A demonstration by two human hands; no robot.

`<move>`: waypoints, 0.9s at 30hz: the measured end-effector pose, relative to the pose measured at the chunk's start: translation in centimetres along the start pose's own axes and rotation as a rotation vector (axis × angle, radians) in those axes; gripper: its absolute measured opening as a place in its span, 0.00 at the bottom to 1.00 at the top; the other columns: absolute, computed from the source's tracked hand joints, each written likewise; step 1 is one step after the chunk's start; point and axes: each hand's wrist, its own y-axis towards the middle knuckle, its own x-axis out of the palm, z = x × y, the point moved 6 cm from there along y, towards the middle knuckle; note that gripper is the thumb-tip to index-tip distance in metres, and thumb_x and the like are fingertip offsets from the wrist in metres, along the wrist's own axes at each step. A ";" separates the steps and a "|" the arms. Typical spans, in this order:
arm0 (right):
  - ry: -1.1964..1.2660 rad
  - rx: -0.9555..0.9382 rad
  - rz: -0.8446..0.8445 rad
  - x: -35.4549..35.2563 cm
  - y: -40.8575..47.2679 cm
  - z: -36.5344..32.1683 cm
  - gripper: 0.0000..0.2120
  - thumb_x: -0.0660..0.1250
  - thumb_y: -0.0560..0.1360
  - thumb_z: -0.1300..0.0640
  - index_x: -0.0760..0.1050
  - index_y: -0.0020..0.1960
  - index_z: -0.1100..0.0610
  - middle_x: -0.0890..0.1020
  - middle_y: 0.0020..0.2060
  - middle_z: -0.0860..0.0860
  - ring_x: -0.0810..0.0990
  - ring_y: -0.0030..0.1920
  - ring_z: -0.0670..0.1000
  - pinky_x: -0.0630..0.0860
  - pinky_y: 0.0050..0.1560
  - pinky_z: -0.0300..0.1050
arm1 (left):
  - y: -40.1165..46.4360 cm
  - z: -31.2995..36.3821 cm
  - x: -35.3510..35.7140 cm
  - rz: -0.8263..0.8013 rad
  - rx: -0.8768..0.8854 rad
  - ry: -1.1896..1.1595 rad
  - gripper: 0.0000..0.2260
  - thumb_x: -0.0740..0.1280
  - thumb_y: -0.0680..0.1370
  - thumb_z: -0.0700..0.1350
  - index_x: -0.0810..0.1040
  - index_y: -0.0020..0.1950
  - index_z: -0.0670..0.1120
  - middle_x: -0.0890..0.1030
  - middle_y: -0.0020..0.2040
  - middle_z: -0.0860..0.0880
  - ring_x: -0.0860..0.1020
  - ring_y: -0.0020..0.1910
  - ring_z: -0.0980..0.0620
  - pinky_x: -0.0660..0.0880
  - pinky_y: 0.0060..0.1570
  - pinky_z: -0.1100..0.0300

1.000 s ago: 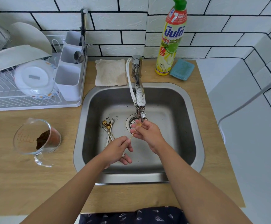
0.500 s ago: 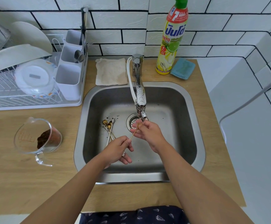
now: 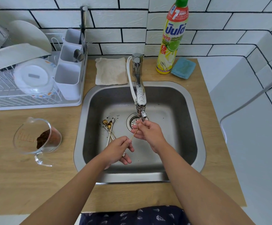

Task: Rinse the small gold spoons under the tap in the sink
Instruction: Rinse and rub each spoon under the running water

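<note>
Over the sink [image 3: 195, 127], the left hand [image 3: 117, 146] pinches the handle end of a small gold spoon [image 3: 135, 134] while the right hand [image 3: 148, 132] grips its bowl end with curled fingers just beneath the tap [image 3: 141, 101]. More gold spoons [image 3: 109, 127] lie on the sink floor, left of the drain [image 3: 132, 121]. A measuring jug [image 3: 38, 137] rests on the surface near the sink's left edge.

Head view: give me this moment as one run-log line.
phase: rinsing | left hand: pinches gold spoon handle | right hand: holds bowl end under tap | other spoons: sink floor, dirty
</note>
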 end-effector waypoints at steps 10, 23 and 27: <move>0.113 0.035 -0.083 -0.1 -0.5 -0.6 0.14 0.73 0.78 0.62 0.78 0.62 0.63 0.88 0.52 0.59 0.88 0.53 0.56 0.84 0.48 0.45 | 0.3 -0.5 -0.7 0.038 -0.020 -0.130 0.15 0.61 0.85 0.50 0.77 0.52 0.39 0.82 0.45 0.47 0.75 0.27 0.51 0.71 0.27 0.62; 0.393 -0.018 0.270 -5.7 -1.6 -1.6 0.07 0.71 0.79 0.65 0.77 0.54 0.57 0.88 0.45 0.54 0.88 0.44 0.48 0.84 0.43 0.41 | 5.9 3.8 1.9 0.210 0.068 -0.379 0.02 0.70 0.80 0.43 0.81 0.51 0.45 0.83 0.36 0.48 0.79 0.29 0.56 0.75 0.30 0.65; 0.392 0.004 0.250 -4.7 -1.7 -1.6 0.05 0.71 0.79 0.64 0.77 0.51 0.56 0.88 0.43 0.53 0.88 0.45 0.51 0.84 0.44 0.42 | 6.2 3.7 1.7 0.251 0.061 -0.399 0.06 0.75 0.77 0.44 0.81 0.48 0.42 0.84 0.34 0.47 0.80 0.28 0.56 0.76 0.29 0.65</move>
